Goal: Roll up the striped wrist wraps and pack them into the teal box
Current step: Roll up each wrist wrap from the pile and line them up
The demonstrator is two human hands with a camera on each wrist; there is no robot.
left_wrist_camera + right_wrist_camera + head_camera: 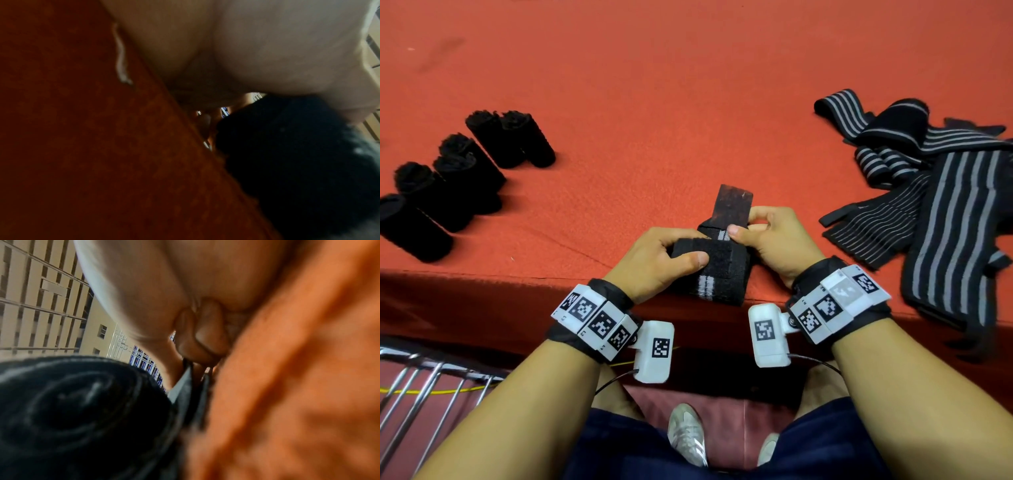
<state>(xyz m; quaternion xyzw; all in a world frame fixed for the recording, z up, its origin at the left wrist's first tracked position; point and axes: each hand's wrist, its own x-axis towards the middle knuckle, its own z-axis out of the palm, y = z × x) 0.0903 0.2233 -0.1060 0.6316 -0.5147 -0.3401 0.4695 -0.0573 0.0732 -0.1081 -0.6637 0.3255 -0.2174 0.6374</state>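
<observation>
A black wrist wrap with grey stripes [717,274], mostly rolled, lies at the near edge of the red table [688,102]. My left hand [664,260] grips the roll, thumb pressed on its top. My right hand [767,236] pinches the wrap's loose end, whose dark strap tab [732,204] points away from me. The right wrist view shows the spiral end of the roll [82,415]; the left wrist view shows its dark mass [298,162]. No teal box is in view.
Several finished black rolls [458,174] stand in a slanted row at the left. A heap of unrolled striped wraps [935,192] lies at the right. A metal rack [424,383] sits below the table edge at the lower left.
</observation>
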